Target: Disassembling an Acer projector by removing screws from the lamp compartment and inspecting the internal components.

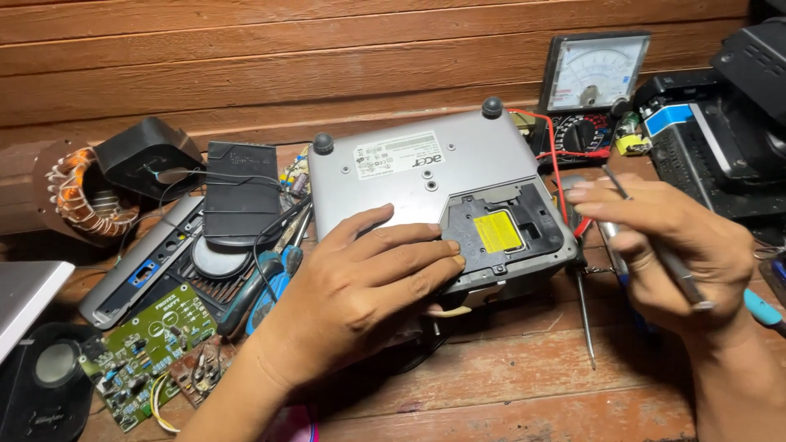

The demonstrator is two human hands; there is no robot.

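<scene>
Left hand [368, 278] lay flat, fingers spread and unclenched, on underside of upturned grey device [426, 176] at centre of frame; fingertips touched edge of black hatch [499, 229] with yellow label, lower right of casing. Nothing grasped. Right hand [679, 245], right of frame, closed around thin metal tool [655, 237], shaft running diagonally through fist; somewhat blurred, tip type not made out. Hand held just right of device, apart from it. Screwdriver [585, 315] lay on wooden bench [508, 385] below device's right corner. Analog multimeter [589, 90] stood upper right against plank wall, red lead [557, 168] trailing along device's right edge. Green circuit board [147, 348] at lower left, copper-wound coil [82, 192] at far left, dark plastic parts between them.
</scene>
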